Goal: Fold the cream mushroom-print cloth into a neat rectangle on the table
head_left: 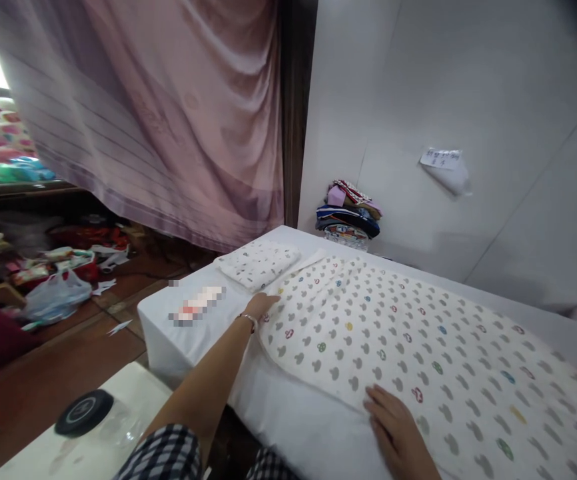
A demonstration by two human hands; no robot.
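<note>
A white cloth with grey and coloured mushroom-like prints (368,333) is spread over a white-covered table (278,400). At the cloth's left end is my left hand (262,305), with a bracelet at the wrist; its fingertips meet the fabric edge, and whether they pinch it is too small to tell. My right hand (391,420) rests on the near edge of the cloth, palm down, fingers stretched out. Beyond my left hand lies a folded white cloth with small prints (258,265).
A pixelated item (198,305) lies at the table's left end. Nearer, a white surface (28,447) holds a round black object (84,413). Folded clothes (349,213) are stacked by the wall. A pink curtain (193,120) hangs behind; bags (58,295) clutter the floor.
</note>
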